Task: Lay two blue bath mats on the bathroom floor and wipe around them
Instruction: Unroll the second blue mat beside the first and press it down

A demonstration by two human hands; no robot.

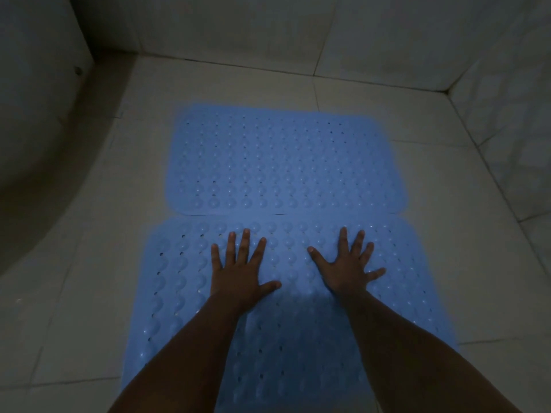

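Two blue bath mats of soft rubbery plastic lie flat on the pale tiled floor, long edges touching. The far blue rectangular mat and the near blue rectangular mat both have rounded corners, rows of raised round bumps and small punched holes. A curved white fixture rises at the left, and tiled walls meet in the far right corner. The left hand and right hand rest palm-down on the near mat's far part, fingers straight and spread wide, thumbs pointing inward, forearms reaching forward and bare.
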